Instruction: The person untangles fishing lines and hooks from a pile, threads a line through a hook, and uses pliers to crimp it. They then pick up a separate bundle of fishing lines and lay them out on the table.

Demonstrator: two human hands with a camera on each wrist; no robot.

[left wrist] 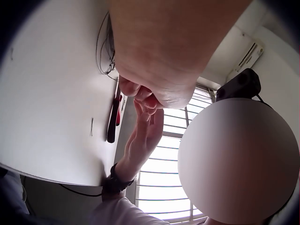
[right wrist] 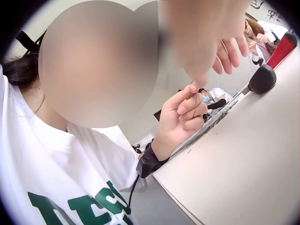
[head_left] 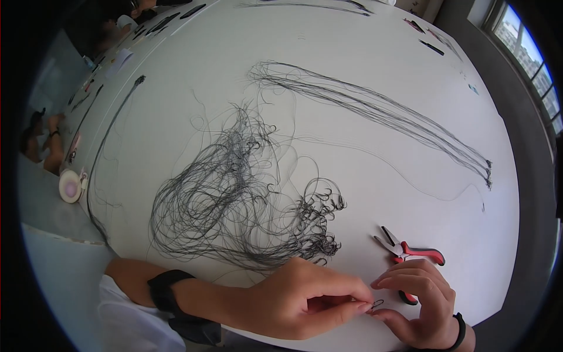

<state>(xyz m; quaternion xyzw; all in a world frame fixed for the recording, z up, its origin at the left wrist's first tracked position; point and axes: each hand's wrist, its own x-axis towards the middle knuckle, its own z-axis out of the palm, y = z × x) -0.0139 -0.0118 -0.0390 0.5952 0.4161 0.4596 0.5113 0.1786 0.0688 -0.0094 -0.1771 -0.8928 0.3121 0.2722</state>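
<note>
My left hand [head_left: 305,299] pinches a small dark hook [head_left: 378,304] between thumb and index finger, near the table's front edge. Facing it, my right hand [head_left: 419,299] has its fingers loosely curved, the thumb tip close beside the hook; contact is unclear. In the left wrist view the left hand [left wrist: 154,61] hides the hook, with the right hand [left wrist: 146,129] beyond. The right wrist view shows the left fingertips [right wrist: 193,88] meeting near the right thumb, the other right fingers extended. Red-and-black pliers [head_left: 399,249] lie with jaws apart, partly behind the right hand.
A tangle of dark strands [head_left: 217,199] with clustered hooks [head_left: 316,220] lies left of the pliers. A long strand bundle [head_left: 375,105] stretches across the table's far right. A round white object [head_left: 71,186] stands at left; other people sit around.
</note>
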